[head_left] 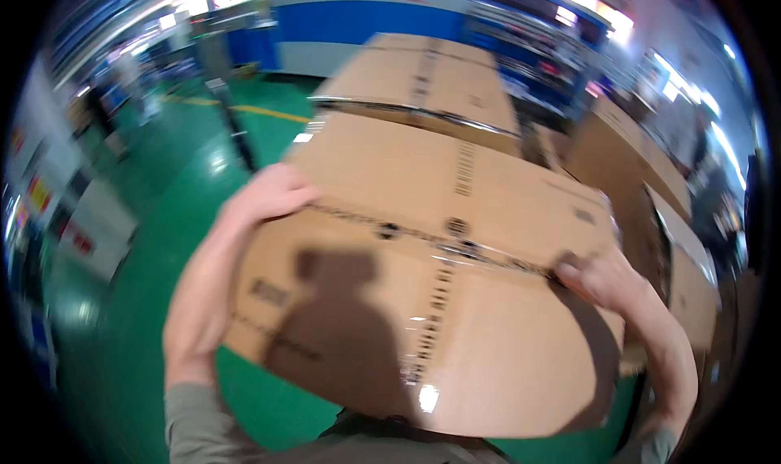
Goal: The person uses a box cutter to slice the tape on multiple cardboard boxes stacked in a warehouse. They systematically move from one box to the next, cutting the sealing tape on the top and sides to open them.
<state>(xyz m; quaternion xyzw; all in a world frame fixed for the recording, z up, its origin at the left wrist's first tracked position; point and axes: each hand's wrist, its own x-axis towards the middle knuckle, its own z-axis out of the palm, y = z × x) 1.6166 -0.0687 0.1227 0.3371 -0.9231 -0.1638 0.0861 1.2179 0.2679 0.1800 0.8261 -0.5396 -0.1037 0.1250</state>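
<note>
A large brown cardboard box (423,301) is sitting high against the person's chest, filling the middle of the view, its taped top seam running across from left to right and a clear strip of tape crossing it toward the lower edge. A shadow of a head and shoulders is falling across its near half. The left hand (236,244) is gripping the box's left edge, fingers curled closed over the top corner, the forearm running down along the side to a grey sleeve (195,423). The right hand (598,277) is clasping the right edge, fingertips hooked over onto the top panel near the seam — the rest of that hand is hidden behind the carton's side. Just beyond the held box, more sealed cartons (431,82) of the same brown are standing stacked in a row, and further ones (651,187) are lying to the right. A glossy green floor (163,220) is spreading out to the left, crossed by a yellow line (260,110), with a blue and white wall (358,25) in the blurred background.
</note>
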